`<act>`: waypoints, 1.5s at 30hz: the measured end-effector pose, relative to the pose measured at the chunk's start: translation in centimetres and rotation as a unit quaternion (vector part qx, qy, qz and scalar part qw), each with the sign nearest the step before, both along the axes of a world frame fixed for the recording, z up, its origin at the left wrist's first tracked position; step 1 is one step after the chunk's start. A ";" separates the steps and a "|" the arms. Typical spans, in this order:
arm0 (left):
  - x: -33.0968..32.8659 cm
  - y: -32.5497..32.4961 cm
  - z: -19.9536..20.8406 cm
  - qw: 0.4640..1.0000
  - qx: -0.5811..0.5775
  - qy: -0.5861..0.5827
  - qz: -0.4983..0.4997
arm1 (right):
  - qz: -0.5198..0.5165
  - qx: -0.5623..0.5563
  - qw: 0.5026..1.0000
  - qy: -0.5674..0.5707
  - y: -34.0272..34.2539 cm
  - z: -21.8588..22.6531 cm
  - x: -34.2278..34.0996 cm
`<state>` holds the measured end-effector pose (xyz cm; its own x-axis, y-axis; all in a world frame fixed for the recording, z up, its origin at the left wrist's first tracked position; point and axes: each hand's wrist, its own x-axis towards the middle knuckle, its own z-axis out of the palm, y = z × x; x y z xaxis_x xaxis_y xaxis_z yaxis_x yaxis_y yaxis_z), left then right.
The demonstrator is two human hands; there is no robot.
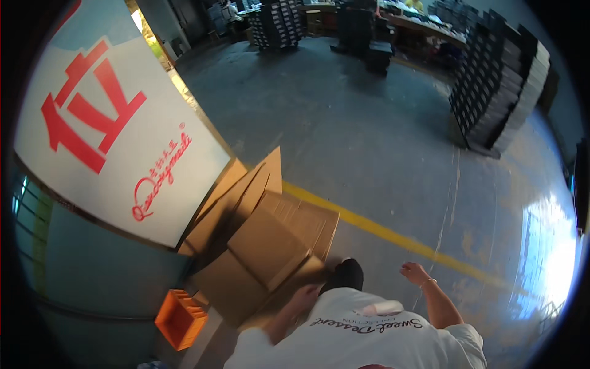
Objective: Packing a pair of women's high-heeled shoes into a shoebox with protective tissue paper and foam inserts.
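Observation:
My left hand (307, 296) is at the right side of an open brown cardboard carton (270, 246), next to my dark-clad leg. Motion blurs its fingers, so whether it grips the cardboard does not show. The carton's near edge is smeared too, and its flaps stand at angles. More brown cardboard pieces (267, 175) lean behind it. Out to the right, my right hand (415, 272) hangs over the floor with its fingers loosely curled and nothing visible in it. A thin band circles that wrist.
A large white panel with red markings (123, 123) stands at the left. Below it is an orange plastic crate (182, 320). A yellow line (381, 230) crosses the grey floor. Tall stacks of dark boxes (491, 86) rise at far right; workbenches (424, 27) line the back.

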<state>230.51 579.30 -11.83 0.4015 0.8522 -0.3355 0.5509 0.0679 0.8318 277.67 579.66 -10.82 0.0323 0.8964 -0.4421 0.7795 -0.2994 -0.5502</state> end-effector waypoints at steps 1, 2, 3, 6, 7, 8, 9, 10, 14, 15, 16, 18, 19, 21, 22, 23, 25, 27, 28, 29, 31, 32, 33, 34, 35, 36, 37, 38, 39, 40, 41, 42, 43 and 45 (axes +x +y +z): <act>1.9 1.9 2.6 0.996 -0.065 0.019 0.064 | -0.002 -0.001 1.000 0.017 4.8 0.0 0.7; 3.5 4.0 5.4 0.983 -0.131 0.045 0.125 | 0.004 0.012 1.000 0.015 9.5 -0.6 1.1; 3.9 6.7 3.7 0.983 -0.105 0.028 0.147 | 0.026 0.045 0.999 0.001 14.9 0.1 0.4; 6.5 16.1 2.4 0.985 -0.078 0.013 0.154 | -0.022 -0.008 0.995 0.098 25.4 1.5 -1.6; 9.0 22.3 4.9 0.987 -0.063 -0.009 0.145 | -0.006 -0.016 0.995 0.103 27.3 1.6 -0.5; 11.3 29.0 6.5 0.989 -0.053 -0.048 0.131 | 0.045 -0.035 0.996 0.074 29.3 2.0 1.6; 12.5 34.6 6.6 0.989 -0.033 -0.084 0.120 | 0.099 -0.046 0.993 0.048 31.5 2.2 2.8; 12.6 40.9 0.0 0.985 0.129 -0.073 0.091 | 0.165 -0.054 0.984 0.038 34.0 2.0 2.1; 22.3 61.2 16.4 0.960 0.206 -0.164 0.101 | -0.118 -0.167 0.974 0.096 38.8 -2.1 10.6; 23.9 65.4 18.2 0.954 0.213 -0.193 0.083 | -0.181 -0.192 0.958 0.116 39.7 -3.1 12.5; 24.7 69.2 19.7 0.959 0.197 -0.198 0.046 | -0.043 -0.207 0.977 0.036 40.5 -4.0 14.3; 25.9 76.7 21.2 0.960 0.176 -0.216 -0.031 | 0.254 -0.053 0.958 -0.121 41.8 -4.1 16.8; 25.9 80.8 20.2 0.967 0.175 -0.175 -0.064 | 0.243 -0.076 0.961 -0.111 43.7 -4.4 17.3; 24.1 89.2 16.9 0.976 0.127 -0.177 -0.007 | 0.168 -0.145 0.972 -0.082 49.8 -4.9 17.5; 22.6 92.5 14.1 0.979 0.095 -0.180 0.029 | 0.149 -0.165 0.972 -0.075 53.6 -5.2 17.9; 21.7 96.2 11.6 0.978 0.047 -0.171 0.113 | 0.133 -0.183 0.972 -0.059 57.2 -5.2 18.1; 7.3 97.2 -0.9 0.937 0.197 -0.043 0.284 | 0.199 -0.170 0.965 -0.017 69.5 -5.7 15.1; 4.6 96.7 -4.2 0.894 0.319 0.306 0.072 | 0.167 -0.180 0.969 -0.024 78.8 -6.5 17.5; 6.0 96.8 -3.7 0.965 0.061 0.123 0.226 | 0.129 -0.189 0.973 -0.017 84.0 -7.0 19.1; 7.1 97.3 -2.0 0.889 -0.149 -0.015 0.433 | 0.064 -0.218 0.973 0.029 88.3 -8.6 20.6; 3.6 91.7 -3.0 0.837 -0.193 -0.086 0.505 | -0.061 -0.221 0.951 0.209 105.0 -8.0 21.6; 3.7 88.8 -4.3 0.743 -0.200 -0.214 0.602 | -0.098 -0.197 0.939 0.264 111.4 -7.3 21.5; 3.6 84.7 -6.0 0.621 -0.197 -0.328 0.684 | -0.085 -0.110 0.964 0.226 116.2 -5.9 18.3; 3.7 82.9 -6.4 0.586 -0.228 -0.316 0.711 | -0.075 -0.021 0.982 0.170 120.9 -3.4 14.7; 4.2 82.8 -6.5 0.588 -0.283 -0.255 0.714 | -0.067 0.066 0.990 0.102 125.8 -0.4 11.0; 4.8 83.7 -6.5 0.591 -0.335 -0.205 0.705 | -0.056 0.055 0.987 0.138 129.1 2.3 7.3; 4.8 86.0 -6.4 0.612 -0.362 -0.164 0.684 | -0.045 0.042 0.982 0.177 132.3 5.0 3.7; 4.6 89.5 -6.4 0.644 -0.387 -0.121 0.649 | -0.015 0.051 0.985 0.166 134.5 5.0 1.4; 4.3 93.1 -6.7 0.682 -0.405 -0.074 0.604 | 0.020 0.053 0.987 0.151 136.7 4.1 -0.8; 3.6 97.2 -7.3 0.740 -0.412 -0.014 0.531 | 0.126 0.059 0.987 0.085 138.0 2.7 -2.2; 2.2 102.1 -7.5 0.815 -0.388 0.072 0.424 | 0.235 0.063 0.970 0.021 139.1 2.4 -3.2; 0.7 107.8 -7.8 0.871 -0.334 0.148 0.329 | 0.234 0.005 0.972 -0.011 139.3 2.1 -3.8; -0.6 114.3 -7.3 0.897 -0.277 0.201 0.279 | 0.235 -0.040 0.971 -0.030 140.3 3.0 -5.0; -2.7 129.7 -3.7 0.895 -0.171 0.083 0.404 | 0.232 -0.039 0.972 -0.017 143.0 4.8 -5.8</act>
<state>227.82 709.04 -15.53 -0.3785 0.6777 -0.6305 0.3217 0.7350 0.5969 271.89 722.66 -6.07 -0.3510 0.7819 -0.5152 0.8578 0.0479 -0.5117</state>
